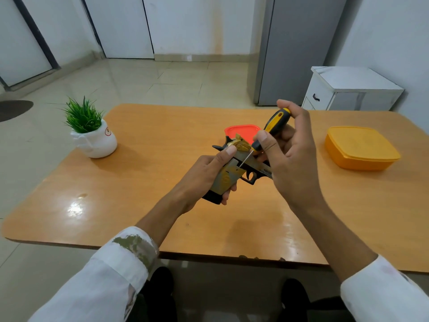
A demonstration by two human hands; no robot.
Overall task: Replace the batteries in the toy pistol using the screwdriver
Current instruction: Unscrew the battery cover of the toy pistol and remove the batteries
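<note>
Worn at head height, facing forward and down. Sits close above and behind the left hand (pixel 209 175) and right hand (pixel 290 159), both near mid-frame. Takes in most of the tabletop (pixel 151 147) beyond and beside the hands, plus floor (pixel 162 77) and walls (pixel 185 24) farther off, through a wide-angle lens.

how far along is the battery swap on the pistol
Early. Done: the left hand grips the pistol and the right hand holds the screwdriver. In hand: the screwdriver's tip sits at the side panel of the grip, and the panel is not yet off. Left: panel off, batteries swapped, panel screwed back on. No batteries are in view.
</note>
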